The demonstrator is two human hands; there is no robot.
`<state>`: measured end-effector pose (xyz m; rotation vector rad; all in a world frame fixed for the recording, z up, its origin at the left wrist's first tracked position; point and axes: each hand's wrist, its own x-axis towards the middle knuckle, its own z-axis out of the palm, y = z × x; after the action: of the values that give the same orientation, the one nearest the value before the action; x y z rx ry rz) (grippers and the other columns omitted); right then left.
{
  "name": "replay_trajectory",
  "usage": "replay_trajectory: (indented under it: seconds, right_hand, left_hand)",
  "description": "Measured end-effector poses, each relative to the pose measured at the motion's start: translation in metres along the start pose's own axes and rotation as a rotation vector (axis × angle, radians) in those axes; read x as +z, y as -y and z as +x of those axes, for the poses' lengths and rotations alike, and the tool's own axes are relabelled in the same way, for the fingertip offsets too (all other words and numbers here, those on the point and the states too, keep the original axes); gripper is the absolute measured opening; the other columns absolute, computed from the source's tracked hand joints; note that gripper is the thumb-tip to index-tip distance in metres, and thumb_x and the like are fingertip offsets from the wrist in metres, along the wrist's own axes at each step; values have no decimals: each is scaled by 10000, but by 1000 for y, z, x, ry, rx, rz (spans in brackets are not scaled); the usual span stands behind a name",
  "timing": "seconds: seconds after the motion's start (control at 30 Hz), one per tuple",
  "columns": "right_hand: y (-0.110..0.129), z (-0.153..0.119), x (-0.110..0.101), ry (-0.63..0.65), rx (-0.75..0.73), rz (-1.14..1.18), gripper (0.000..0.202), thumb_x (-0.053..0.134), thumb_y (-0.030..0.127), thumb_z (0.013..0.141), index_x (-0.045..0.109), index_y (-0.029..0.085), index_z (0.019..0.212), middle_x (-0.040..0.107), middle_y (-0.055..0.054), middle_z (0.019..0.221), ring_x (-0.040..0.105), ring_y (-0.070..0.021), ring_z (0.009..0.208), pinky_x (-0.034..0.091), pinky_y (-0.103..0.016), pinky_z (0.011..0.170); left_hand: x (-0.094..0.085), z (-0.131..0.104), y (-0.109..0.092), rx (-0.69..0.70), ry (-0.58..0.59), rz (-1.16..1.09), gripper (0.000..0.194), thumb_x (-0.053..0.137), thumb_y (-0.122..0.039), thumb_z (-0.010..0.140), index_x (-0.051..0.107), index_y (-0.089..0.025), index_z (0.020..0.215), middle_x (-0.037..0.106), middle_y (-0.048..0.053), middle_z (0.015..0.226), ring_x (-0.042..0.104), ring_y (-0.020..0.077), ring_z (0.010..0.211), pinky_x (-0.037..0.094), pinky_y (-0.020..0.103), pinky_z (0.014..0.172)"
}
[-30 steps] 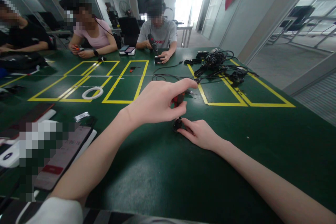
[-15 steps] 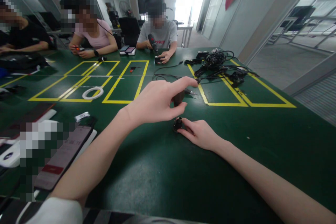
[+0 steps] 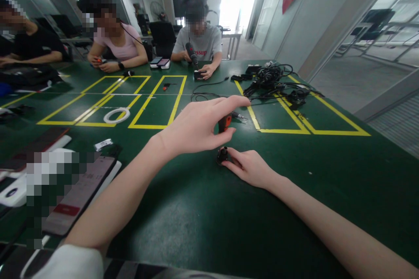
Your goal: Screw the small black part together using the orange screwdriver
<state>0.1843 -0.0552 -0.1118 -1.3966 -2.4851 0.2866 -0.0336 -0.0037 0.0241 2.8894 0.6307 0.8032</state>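
My left hand (image 3: 199,124) is curled, palm down, round the upright orange-and-black handle of what looks like a screwdriver (image 3: 225,124). Its index finger reaches over the top and the thumb lies in front; the other fingers are out of sight behind the hand. Just below, my right hand (image 3: 250,165) pinches a small round black part (image 3: 222,155) by its right side, between thumb and fingers. A short dark stub rises from the part, under my left thumb. Whether the tool's tip touches it is hidden.
A phone (image 3: 80,196) and white devices lie at the near left. A white tape ring (image 3: 117,115) rests among yellow tape outlines. Tangled black cables (image 3: 268,78) lie at the far right. Across the table, one person holds a power driver (image 3: 192,54); two others sit further left.
The handle inside my left hand has turned: its side facing me was dark and now shows orange. Both hands stay in nearly the same place.
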Motion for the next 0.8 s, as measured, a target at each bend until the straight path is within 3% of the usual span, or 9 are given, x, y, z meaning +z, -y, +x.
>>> replay_trajectory:
  seconds: [0.13,0.33,0.57,0.67,0.8]
  right_hand:
    - [0,0,0,-3,-1,-2,215,537,339,1077,624,181,1191,693,-7,655,679,-211,573,368,-262,569]
    - [-1,0,1,-16,-15,-4,218,556,354,1072,630,172,1165,690,-7,653,687,-210,586,366,-259,576]
    - [0,0,0,-5,-2,0,231,506,363,1082,613,192,1195,697,-8,654,676,-210,560,379,-263,569]
    - [-1,0,1,-6,-8,-8,247,506,361,1081,612,182,1215,702,-15,666,687,-218,581,375,-268,574]
    - [-3,0,2,-11,-10,-3,252,503,363,1083,614,183,1220,714,-20,689,698,-219,605,377,-267,583]
  left_hand:
    - [0,0,-1,-26,16,4,491,582,-271,940,513,-206,1422,726,-1,931,699,170,838,480,247,726]
    - [-1,0,-4,-7,9,-14,475,563,-183,855,579,-185,1330,693,68,1159,672,161,862,503,254,743]
    - [-1,0,-2,-35,15,13,413,568,-297,966,546,-200,1367,739,51,1135,707,172,895,501,258,787]
    - [-2,0,-4,-35,29,4,368,578,-301,939,580,-194,1292,747,40,1082,707,173,860,496,258,766]
    - [-3,1,-5,-28,4,-2,396,577,-230,845,605,-183,1237,719,80,1180,693,201,941,517,290,821]
